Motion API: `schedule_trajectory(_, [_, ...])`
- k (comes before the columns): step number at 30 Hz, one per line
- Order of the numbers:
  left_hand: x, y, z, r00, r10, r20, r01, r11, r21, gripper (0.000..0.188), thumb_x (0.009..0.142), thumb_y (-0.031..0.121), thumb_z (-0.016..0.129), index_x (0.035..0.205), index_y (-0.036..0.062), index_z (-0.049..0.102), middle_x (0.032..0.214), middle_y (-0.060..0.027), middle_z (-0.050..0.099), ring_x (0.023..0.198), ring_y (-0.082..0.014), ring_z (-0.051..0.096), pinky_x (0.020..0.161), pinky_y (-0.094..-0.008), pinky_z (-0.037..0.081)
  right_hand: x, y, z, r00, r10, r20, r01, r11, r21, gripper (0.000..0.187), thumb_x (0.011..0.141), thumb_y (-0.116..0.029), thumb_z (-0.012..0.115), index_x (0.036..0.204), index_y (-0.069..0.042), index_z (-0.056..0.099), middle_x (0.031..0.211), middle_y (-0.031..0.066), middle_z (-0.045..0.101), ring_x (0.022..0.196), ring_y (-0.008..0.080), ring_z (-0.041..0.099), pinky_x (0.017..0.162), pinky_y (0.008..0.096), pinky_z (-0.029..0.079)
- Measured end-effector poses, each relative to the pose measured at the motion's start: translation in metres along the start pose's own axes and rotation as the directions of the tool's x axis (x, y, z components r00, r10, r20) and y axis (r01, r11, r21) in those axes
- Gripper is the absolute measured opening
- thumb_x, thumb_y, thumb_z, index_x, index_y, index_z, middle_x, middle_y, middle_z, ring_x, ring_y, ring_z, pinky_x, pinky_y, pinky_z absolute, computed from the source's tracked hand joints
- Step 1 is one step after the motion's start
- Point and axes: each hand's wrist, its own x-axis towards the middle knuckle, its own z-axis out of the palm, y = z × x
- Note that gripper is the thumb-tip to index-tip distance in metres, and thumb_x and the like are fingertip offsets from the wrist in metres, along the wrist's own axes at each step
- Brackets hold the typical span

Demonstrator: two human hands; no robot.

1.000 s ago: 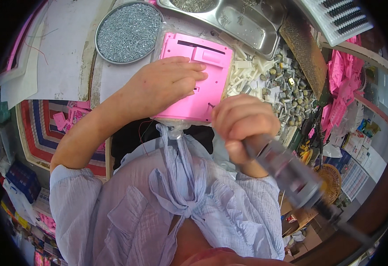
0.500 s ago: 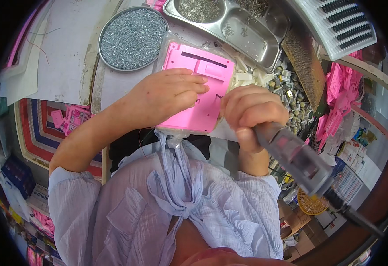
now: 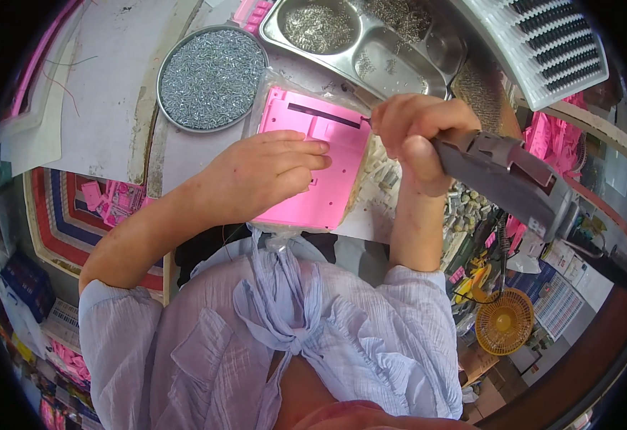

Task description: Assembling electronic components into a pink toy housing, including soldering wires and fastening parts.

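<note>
A pink plastic casing point(image 3: 321, 188) with a long dark slot and small screw holes lies on a clear plastic bag in front of me. Across its left half rests my left hand point(image 3: 274, 170), the fingers laid flat and close together, the thumb hidden. My right hand point(image 3: 424, 136) is wrapped round the front end of a dark electric screwdriver point(image 3: 503, 168). The tool slants away to the lower right. Its bit meets the casing near the far right corner; whether a screw is under the bit is too small to tell.
A round metal dish of silvery screws point(image 3: 213, 79) stands beyond my left hand. Farther back is a steel compartment tray point(image 3: 371, 89) with small metal parts. Pale and grey parts point(image 3: 464, 215) lie right of the casing. A white rack point(image 3: 564, 93) and a yellow basket point(image 3: 503, 322) are at right.
My right hand has moved the electric screwdriver away from me, from a hole at the casing's right middle to its far right corner. My left hand stays on the casing, which sits slightly nearer in view.
</note>
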Motion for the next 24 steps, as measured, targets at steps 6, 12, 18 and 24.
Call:
schedule_trajectory(6, [-0.002,0.003,0.004,0.997,-0.056,-0.048,0.053,0.996,-0.069,0.016,0.087,0.01,0.07,0.1,0.0046,0.062,0.127,-0.0092,0.07,0.127,-0.0292,0.062,0.107,-0.0462,0.049,0.005,0.0,-0.006,0.997,0.082,0.008,-0.082,0.997,0.017,0.02,0.088,-0.005,0.077,0.095,0.0,0.059,0.07,0.0084,0.061,0.057,0.0156,0.054,0.054,0.0321,0.048])
schedule_trajectory(12, [-0.007,0.016,0.001,0.952,-0.239,-0.19,0.172,0.934,-0.313,0.014,0.092,0.013,0.069,0.102,0.0039,0.065,0.12,-0.0119,0.073,0.118,-0.0301,0.067,0.104,-0.0455,0.051,0.024,-0.053,0.026,0.986,-0.093,0.139,0.067,0.982,0.177,0.032,0.096,-0.035,0.074,0.112,-0.013,0.059,0.065,-0.0044,0.055,0.05,0.0079,0.049,0.054,0.029,0.049])
schedule_trajectory(18, [-0.017,0.02,-0.021,0.94,-0.264,-0.217,0.241,0.962,-0.129,0.019,0.088,0.019,0.075,0.095,0.0044,0.065,0.09,-0.0097,0.072,0.083,-0.0285,0.071,0.071,-0.0389,0.055,0.028,-0.038,0.06,0.969,-0.059,0.238,-0.006,0.965,0.263,0.033,0.098,-0.04,0.071,0.111,-0.015,0.055,0.066,-0.0059,0.055,0.051,0.0074,0.051,0.051,0.0255,0.049])
schedule_trajectory(24, [-0.026,0.012,-0.047,0.967,-0.244,-0.073,0.234,0.963,-0.131,0.017,0.087,0.016,0.072,0.095,0.0021,0.067,0.086,-0.0122,0.069,0.082,-0.0322,0.068,0.072,-0.0429,0.053,0.037,-0.032,0.077,0.968,0.039,0.248,-0.108,0.956,0.273,0.027,0.1,-0.034,0.069,0.111,-0.013,0.055,0.066,-0.0044,0.055,0.051,0.0089,0.051,0.049,0.0268,0.046])
